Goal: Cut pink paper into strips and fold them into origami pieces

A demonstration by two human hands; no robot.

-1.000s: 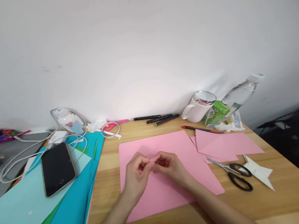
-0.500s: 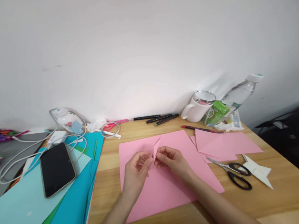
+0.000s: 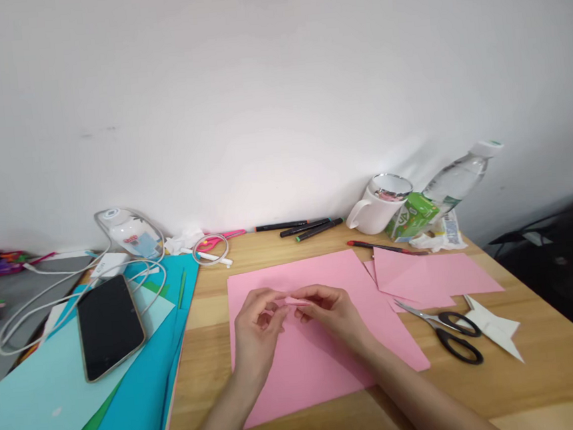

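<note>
A small folded piece of pink paper is pinched between my two hands, lying nearly level and partly hidden by the fingers. My left hand is closed on its left end with thumb and forefinger. On the other end, my right hand grips with the thumb on the near side. Both hands are above a large pink sheet on the wooden table. To the right of the sheet lie scissors with black handles, blades slightly apart.
More pink paper pieces and a white paper cutout lie right. Behind are markers, a white mug, a green carton and a tilted bottle. Left, a phone and a cable rest on coloured sheets.
The folded pink paper has turned from upright to nearly flat between my fingers. My hands stay in about the same place; other things have not moved.
</note>
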